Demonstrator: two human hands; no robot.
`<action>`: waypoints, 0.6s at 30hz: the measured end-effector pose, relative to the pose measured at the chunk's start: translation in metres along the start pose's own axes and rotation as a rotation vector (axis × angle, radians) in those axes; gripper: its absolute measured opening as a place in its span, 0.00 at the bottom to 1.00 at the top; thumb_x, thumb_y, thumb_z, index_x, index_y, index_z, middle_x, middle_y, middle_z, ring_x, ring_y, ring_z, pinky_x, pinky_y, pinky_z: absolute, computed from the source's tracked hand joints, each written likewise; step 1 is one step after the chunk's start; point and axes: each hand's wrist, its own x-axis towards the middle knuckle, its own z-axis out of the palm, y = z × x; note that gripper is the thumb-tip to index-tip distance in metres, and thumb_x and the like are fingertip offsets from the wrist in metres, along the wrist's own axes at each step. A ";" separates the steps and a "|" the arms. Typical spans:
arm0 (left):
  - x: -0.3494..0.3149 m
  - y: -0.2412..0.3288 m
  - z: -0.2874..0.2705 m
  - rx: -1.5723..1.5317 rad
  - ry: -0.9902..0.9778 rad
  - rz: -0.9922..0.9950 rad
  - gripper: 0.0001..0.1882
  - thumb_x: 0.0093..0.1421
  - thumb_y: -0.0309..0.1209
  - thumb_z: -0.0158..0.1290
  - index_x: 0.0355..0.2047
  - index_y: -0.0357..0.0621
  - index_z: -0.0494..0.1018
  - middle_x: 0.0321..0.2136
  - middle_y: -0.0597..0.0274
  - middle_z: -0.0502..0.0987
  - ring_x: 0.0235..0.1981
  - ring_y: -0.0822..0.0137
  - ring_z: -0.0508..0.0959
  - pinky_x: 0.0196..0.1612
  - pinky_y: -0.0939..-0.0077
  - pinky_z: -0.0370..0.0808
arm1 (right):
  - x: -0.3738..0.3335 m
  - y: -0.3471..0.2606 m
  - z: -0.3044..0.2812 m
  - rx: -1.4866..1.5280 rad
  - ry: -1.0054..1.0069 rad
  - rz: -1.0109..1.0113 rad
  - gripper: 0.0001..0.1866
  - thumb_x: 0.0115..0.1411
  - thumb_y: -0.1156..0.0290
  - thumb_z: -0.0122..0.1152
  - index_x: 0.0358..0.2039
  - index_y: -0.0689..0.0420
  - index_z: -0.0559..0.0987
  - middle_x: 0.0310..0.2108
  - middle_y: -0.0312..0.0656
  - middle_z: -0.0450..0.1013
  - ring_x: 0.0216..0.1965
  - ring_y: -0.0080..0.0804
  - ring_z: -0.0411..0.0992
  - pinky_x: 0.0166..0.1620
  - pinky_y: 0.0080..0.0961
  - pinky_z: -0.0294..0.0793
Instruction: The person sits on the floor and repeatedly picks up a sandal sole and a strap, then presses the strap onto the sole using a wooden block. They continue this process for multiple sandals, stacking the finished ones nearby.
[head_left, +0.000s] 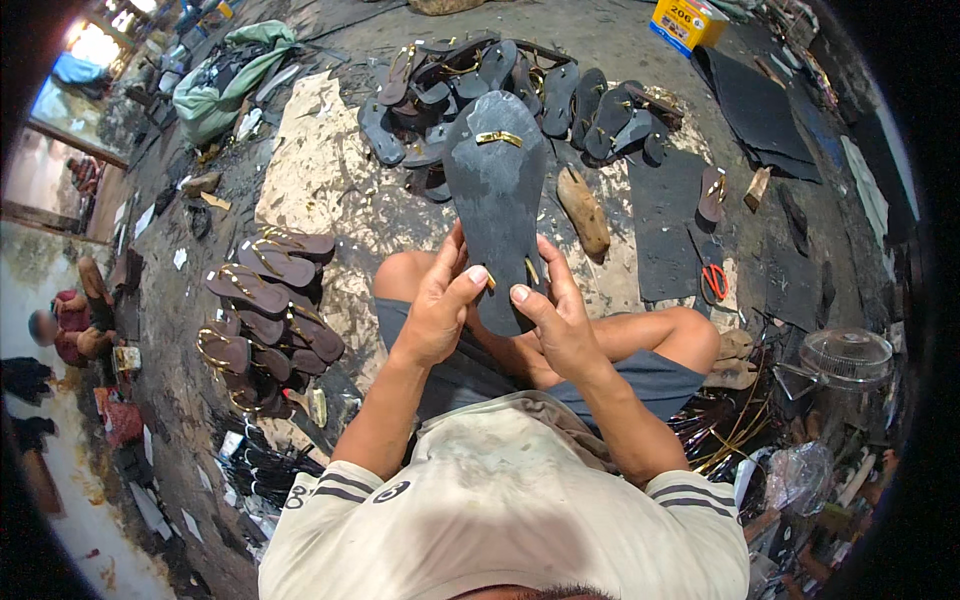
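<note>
A black sandal sole (495,190) is held up over my crossed legs, its wide end pointing away from me. A short gold strap piece (499,138) crosses near that wide end, and gold strap ends poke through slots on both sides near my thumbs. My left hand (442,305) grips the left edge of the narrow end, thumb on the face toward me. Opposite it, my right hand (558,310) grips the right edge the same way. The fingers behind the sole are partly hidden.
Beyond the sole lies a heap of dark sandals (590,110); brown sandals with gold straps (265,280) are piled at left. A wooden shoe last (583,212), black sheets (665,230) and red-handled scissors (713,282) lie to the right. Another person (72,325) sits far left.
</note>
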 end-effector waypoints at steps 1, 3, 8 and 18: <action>0.000 -0.003 -0.004 0.084 0.005 0.028 0.40 0.65 0.28 0.49 0.71 0.35 0.40 0.64 0.50 0.60 0.63 0.61 0.66 0.64 0.67 0.63 | 0.002 0.000 0.001 0.098 -0.028 0.052 0.39 0.62 0.69 0.58 0.69 0.59 0.50 0.58 0.52 0.65 0.54 0.34 0.69 0.60 0.34 0.69; -0.002 -0.002 -0.002 0.218 0.021 0.045 0.40 0.65 0.28 0.49 0.71 0.34 0.40 0.64 0.50 0.60 0.62 0.61 0.67 0.63 0.68 0.65 | 0.002 -0.007 -0.001 0.340 -0.083 0.142 0.40 0.62 0.69 0.57 0.69 0.58 0.48 0.57 0.52 0.65 0.54 0.34 0.69 0.59 0.34 0.69; -0.007 0.001 0.007 0.362 0.061 0.069 0.39 0.65 0.28 0.50 0.71 0.34 0.42 0.62 0.51 0.63 0.61 0.62 0.68 0.62 0.68 0.66 | 0.012 0.007 -0.004 0.314 -0.030 0.169 0.37 0.65 0.67 0.56 0.68 0.58 0.48 0.55 0.49 0.66 0.53 0.32 0.69 0.57 0.32 0.71; -0.011 0.003 -0.006 0.283 0.125 0.027 0.41 0.66 0.31 0.51 0.70 0.29 0.41 0.60 0.52 0.66 0.57 0.66 0.70 0.60 0.72 0.67 | 0.017 0.010 0.003 0.264 -0.014 0.161 0.34 0.68 0.59 0.57 0.67 0.58 0.53 0.58 0.45 0.64 0.57 0.31 0.66 0.57 0.29 0.69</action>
